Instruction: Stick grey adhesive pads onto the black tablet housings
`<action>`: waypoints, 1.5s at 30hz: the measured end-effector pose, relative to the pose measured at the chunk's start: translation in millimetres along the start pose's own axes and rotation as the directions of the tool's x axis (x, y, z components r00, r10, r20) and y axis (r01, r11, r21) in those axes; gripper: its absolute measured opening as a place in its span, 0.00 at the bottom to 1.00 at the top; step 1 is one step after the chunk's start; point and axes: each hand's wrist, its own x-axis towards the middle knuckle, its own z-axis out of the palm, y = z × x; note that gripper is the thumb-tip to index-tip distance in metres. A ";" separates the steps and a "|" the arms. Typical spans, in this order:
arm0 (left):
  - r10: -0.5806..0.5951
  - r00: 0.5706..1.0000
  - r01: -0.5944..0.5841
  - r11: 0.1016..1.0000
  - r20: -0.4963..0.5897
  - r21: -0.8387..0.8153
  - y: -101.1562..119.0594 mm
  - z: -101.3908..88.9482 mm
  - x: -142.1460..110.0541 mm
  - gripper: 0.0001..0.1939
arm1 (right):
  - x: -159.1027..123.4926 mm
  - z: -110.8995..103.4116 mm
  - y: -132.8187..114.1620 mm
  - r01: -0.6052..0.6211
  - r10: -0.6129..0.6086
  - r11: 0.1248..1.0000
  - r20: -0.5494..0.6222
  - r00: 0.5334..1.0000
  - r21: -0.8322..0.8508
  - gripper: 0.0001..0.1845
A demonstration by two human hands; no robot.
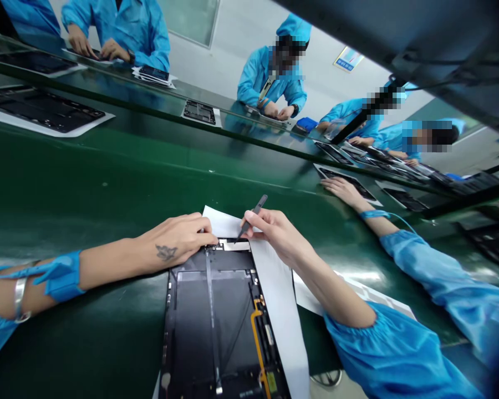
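Note:
An opened black tablet chassis (pixel 216 321) lies on a white sheet (pixel 278 299) on the green belt. It shows dark internal panels and an orange flex cable (pixel 255 332). My left hand (pixel 178 241) rests on the chassis's top left corner, fingers curled and pressed down on the edge. My right hand (pixel 274 230) pinches dark tweezers (pixel 249 217), tip pointing down at the top edge of the chassis near the left fingertips.
A neighbour's sleeved arm and hand (pixel 345 191) reach onto another tablet (pixel 349 183) at the right. Across the belt (pixel 87 188), several people in blue coats work on more opened tablets (pixel 41 108). A dark overhead beam (pixel 419 44) crosses the top right.

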 end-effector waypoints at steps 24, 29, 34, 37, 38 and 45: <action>-0.066 0.994 0.064 0.998 0.090 0.024 3.7 -2.5 -0.4 0.23 | -10.0 3.5 3.3 0.228 -0.284 0.916 -0.133 0.950 -0.329 0.27; -0.037 0.998 0.036 0.999 0.048 0.037 1.6 0.3 -2.3 0.20 | -23.8 12.2 4.2 0.357 -0.406 0.879 -0.103 0.908 -0.316 0.24; -0.012 0.999 0.010 0.999 0.039 0.053 0.1 -0.9 -1.7 0.19 | -25.4 19.6 7.5 0.425 -0.464 0.820 -0.011 0.886 -0.383 0.22; -0.007 0.999 0.005 0.998 0.040 0.064 -0.8 0.5 -2.5 0.20 | -25.7 19.9 7.5 0.473 -0.506 0.784 0.029 0.862 -0.402 0.20; -0.008 0.999 0.006 0.998 0.038 0.069 -0.9 1.2 -2.8 0.21 | -26.2 19.7 7.5 0.501 -0.529 0.764 0.051 0.847 -0.406 0.19; -0.021 0.998 0.017 0.997 0.058 0.075 0.3 -0.6 -2.9 0.20 | -28.9 19.6 10.4 0.575 -0.603 0.686 0.095 0.792 -0.445 0.17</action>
